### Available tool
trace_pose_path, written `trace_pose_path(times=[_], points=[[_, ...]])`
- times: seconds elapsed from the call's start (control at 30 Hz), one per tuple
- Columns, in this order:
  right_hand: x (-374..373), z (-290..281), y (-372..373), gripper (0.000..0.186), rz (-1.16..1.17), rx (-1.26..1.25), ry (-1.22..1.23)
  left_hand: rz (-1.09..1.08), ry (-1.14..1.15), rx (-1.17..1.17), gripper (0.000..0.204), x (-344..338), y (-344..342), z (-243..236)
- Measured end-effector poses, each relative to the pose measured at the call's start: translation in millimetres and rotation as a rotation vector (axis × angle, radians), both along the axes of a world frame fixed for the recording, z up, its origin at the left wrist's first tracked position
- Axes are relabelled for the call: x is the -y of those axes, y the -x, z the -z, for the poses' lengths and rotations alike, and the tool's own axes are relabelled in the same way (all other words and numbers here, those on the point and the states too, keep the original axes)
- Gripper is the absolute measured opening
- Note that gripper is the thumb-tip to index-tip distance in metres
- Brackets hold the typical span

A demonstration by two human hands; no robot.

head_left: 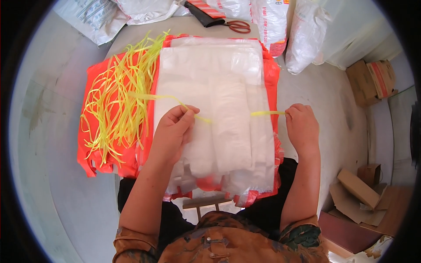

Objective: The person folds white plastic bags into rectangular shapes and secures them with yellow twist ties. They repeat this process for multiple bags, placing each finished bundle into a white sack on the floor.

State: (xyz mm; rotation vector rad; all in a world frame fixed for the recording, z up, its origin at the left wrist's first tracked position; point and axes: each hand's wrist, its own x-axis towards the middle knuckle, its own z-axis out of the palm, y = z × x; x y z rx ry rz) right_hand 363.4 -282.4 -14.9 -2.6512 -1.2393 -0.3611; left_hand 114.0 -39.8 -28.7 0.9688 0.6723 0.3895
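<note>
A folded bundle of clear plastic bags [231,127] lies on a wide stack of clear plastic bags [184,65]. My left hand [172,131] pinches a yellow plastic strip at the bundle's left side, one tail trailing left towards a pile of loose yellow strips [116,96]. On the right, my right hand [303,127] is closed on the end of a yellow strip [268,113] that comes out from the bundle's right side. The bundle hides the middle, so whether both ends belong to one strip is not visible. Red plastic bags [271,83] show beneath the stack.
Scissors with reddish-brown handles [239,26] lie at the table's far edge, partly in a black cover [204,16]. Full white sacks [307,35] stand behind. Cardboard boxes [372,83] are at the right, with opened cartons [357,193] lower down.
</note>
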Motion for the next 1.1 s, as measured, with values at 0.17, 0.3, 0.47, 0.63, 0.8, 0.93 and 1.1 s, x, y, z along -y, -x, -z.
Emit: trace_pose_path(times=[0.17,0.3,0.47,0.63,0.8,0.93,1.1], points=[[11,-10,-4,0.014,0.075,-0.023,0.177,0.001,-0.153,-0.021,0.015,6,-12,-9],[19,-22,-6,0.013,-0.082,-0.447,-0.023,-0.009,-0.392,-0.102,0.016,13,-15,-16],[8,-34,-5,0.005,-0.381,-1.198,-0.394,-0.014,-0.570,-0.030,0.012,21,-19,-5],[-24,-40,24,0.014,-0.540,-1.211,-0.577,0.101,-0.738,-0.052,0.012,25,-22,-5],[-46,-24,35,0.025,-0.651,-1.297,-0.760,0.108,-0.780,-0.027,0.013,26,-22,-3],[-50,-23,38,0.028,-0.540,-1.295,-0.769,0.049,-0.656,-0.048,0.012,26,-20,-6],[-45,-21,35,0.027,-0.246,-1.267,-0.818,-0.038,-0.494,-0.058,0.009,23,-21,-1]])
